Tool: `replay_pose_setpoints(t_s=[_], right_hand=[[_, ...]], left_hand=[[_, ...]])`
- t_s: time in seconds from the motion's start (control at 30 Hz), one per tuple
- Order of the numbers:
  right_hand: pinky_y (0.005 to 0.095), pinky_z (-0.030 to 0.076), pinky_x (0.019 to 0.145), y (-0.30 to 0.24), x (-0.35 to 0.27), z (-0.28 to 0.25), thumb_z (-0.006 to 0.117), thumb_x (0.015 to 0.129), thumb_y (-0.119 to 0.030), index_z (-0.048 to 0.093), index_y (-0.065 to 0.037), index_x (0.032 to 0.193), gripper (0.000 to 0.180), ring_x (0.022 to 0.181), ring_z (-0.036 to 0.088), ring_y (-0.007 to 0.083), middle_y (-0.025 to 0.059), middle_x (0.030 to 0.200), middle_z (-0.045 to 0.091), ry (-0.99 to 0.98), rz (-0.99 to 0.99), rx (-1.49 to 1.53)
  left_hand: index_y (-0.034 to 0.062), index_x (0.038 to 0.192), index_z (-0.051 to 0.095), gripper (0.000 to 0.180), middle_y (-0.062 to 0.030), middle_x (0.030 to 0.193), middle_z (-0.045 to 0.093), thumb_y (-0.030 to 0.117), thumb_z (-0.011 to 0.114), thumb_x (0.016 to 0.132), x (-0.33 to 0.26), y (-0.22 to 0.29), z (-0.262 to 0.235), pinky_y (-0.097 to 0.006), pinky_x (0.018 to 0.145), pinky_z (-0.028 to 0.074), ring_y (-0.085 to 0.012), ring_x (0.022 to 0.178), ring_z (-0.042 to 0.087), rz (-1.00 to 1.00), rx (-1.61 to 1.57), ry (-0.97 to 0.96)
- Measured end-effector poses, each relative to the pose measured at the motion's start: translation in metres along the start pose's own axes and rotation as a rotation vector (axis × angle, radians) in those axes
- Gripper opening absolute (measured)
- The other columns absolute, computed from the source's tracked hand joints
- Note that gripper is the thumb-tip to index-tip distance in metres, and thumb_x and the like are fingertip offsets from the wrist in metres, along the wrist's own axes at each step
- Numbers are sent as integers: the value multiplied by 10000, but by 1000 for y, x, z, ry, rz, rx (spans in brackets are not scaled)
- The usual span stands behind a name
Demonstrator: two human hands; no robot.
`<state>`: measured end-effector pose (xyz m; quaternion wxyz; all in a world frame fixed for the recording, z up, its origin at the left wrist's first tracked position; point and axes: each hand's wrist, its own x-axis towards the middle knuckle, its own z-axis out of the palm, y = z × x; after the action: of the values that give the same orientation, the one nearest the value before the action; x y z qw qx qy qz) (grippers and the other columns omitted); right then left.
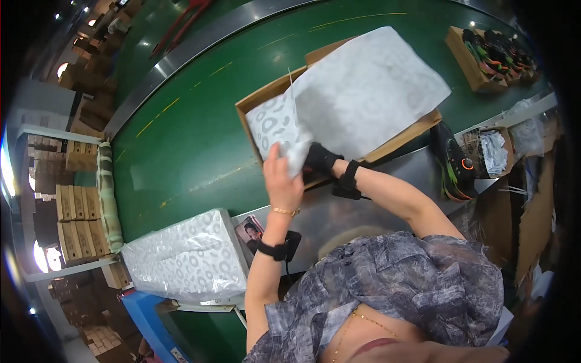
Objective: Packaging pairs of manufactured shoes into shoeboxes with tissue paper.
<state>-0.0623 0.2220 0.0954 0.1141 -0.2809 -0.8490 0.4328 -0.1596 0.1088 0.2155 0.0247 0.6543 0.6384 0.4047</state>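
An open cardboard shoe box lies on the green conveyor belt in front of me. A large sheet of white patterned tissue paper is spread over it and hides what is inside. My left hand pinches the near left corner of the paper at the box's front edge. My right hand, in a black glove, grips the same paper edge just beside it. Both wrists carry black straps, and the left one also has a gold bracelet.
A stack of the same patterned tissue paper lies at my left on a metal table. A dark sneaker stands at the right. Another box of dark sneakers rides the belt far right. Stacked cartons line the left.
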Motion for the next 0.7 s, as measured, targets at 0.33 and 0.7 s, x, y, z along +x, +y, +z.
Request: replay_pose_setpoints(t_s=[0.33, 0.7], right_hand=[[280, 450, 686, -71, -207, -131, 541, 777, -99, 579, -31, 928, 170, 763, 582, 188, 100, 848, 594, 850, 227, -57], [306, 460, 633, 53, -369, -91, 596, 750, -178, 430, 37, 1116, 456, 775, 577, 223, 171, 1045, 506, 1307, 813, -392]], left_hand=[[99, 1133, 539, 484, -166, 1324, 326, 458, 426, 827, 30, -36, 58, -541, 995, 125, -315, 1255, 250, 50, 308, -651], [109, 1064, 565, 405, -147, 1109, 525, 343, 576, 734, 37, 27, 66, -442, 858, 377, -342, 991, 500, -159, 36, -592]])
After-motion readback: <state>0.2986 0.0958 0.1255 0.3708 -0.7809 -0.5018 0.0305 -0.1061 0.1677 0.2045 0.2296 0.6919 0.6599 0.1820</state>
